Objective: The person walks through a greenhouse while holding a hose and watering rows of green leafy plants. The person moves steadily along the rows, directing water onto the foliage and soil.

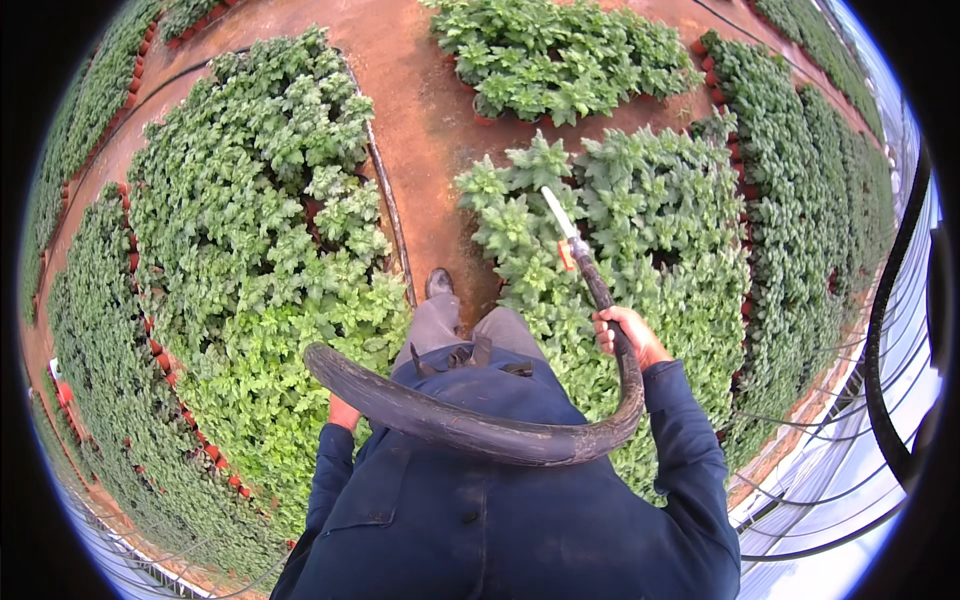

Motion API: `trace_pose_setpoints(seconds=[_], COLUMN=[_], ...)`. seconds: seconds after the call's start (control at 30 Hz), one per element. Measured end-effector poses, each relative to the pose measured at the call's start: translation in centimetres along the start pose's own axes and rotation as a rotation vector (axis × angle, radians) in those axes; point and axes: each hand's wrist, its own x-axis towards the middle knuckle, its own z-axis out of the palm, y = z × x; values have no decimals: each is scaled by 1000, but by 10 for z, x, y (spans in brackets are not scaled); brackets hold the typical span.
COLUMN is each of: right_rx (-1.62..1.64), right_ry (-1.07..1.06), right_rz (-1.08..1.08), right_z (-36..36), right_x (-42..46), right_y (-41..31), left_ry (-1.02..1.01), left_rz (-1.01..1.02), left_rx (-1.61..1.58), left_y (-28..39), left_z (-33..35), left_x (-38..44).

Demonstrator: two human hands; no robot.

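My right hand (631, 334) is wrapped around a thick black hose (480, 435), a short way behind its end. An orange-red valve lever (565, 256) sits near that end. From the tip a whitish streak (559, 210) points up over the leafy potted plants (660, 195); it looks like water, though I cannot be sure. The hose bends back across my waist to the left. My left hand (343, 414) is under the hose there, its fingers hidden, so its grip does not show. Dense green plants (270, 330) stand close by on the left.
A reddish earth path (409, 135) runs ahead between the plant blocks, with my shoe (439, 283) on it. A thin dark pipe (390, 202) lines its left side. Another potted block (555, 60) stands ahead. Rows of red pots (163, 362) edge the beds at both sides.
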Motion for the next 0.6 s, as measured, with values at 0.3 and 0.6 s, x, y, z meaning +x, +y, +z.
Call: trace_pose_setpoints(seconds=[0.3,0.6], right_rx=[35,53], right_ry=[155,236], right_rz=[-169,-264], right_z=[-34,-47], right_x=[-10,-3], right_y=[-28,-56], left_ry=[56,19], left_rz=[-15,-38], left_rx=[98,131], left_y=[119,116], left_z=[57,65], left_x=[-14,5])
